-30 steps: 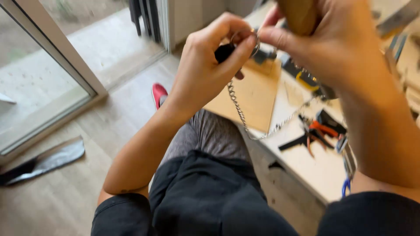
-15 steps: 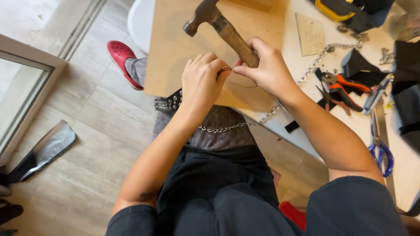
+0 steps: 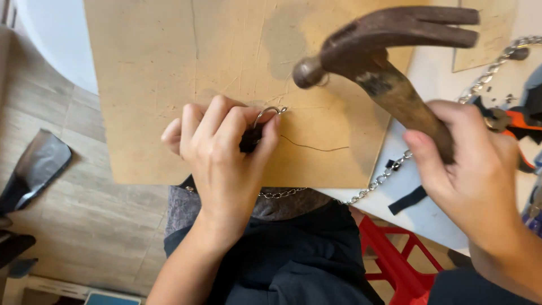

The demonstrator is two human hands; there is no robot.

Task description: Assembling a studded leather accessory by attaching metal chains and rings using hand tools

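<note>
Bare forearms, no sleeves; dark navy shorts (image 3: 293,254), grey underlayer (image 3: 186,206).

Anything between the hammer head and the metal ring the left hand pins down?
Head view: nothing; only bare board between hammer head and metal ring under left hand.

The hammer (image 3: 361,56) has a dull, rust-brown metal head and a worn wooden handle. The board (image 3: 169,73) is matt, scratched brown wood. The chain (image 3: 384,178) is shiny silver metal, the tabletop (image 3: 435,220) smooth white.
</note>
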